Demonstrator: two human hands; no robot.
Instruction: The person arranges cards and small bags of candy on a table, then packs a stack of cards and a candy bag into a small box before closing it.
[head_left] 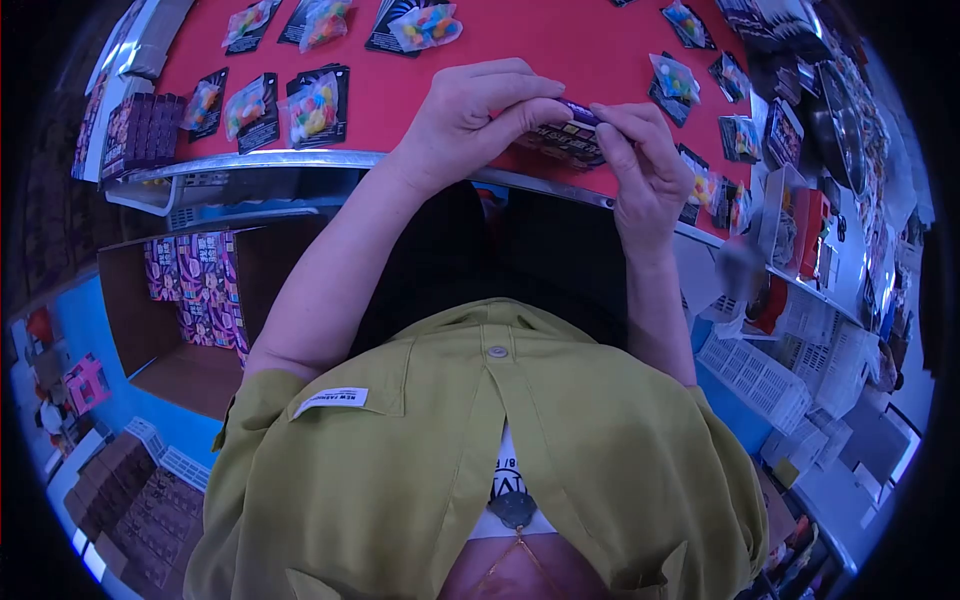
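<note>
A small dark purple printed box (568,146) is held between both hands near the front edge of the red tabletop (540,45). My left hand (482,115) grips its left end, thumb and fingers closed along the top edge. On the other end, my right hand (648,165) pinches the upper corner between thumb and fingertips. To the left lie clear bags of colourful pieces (313,108) on black printed cards (341,84). More such bags (676,78) on cards are spread to the right of my right hand.
Stacked purple boxes (145,130) stand at the table's left end. Below the table on the left, an open cardboard carton (185,375) holds printed purple boxes (205,285). White plastic baskets (755,380) are at the right, below a side surface with a red container (812,232).
</note>
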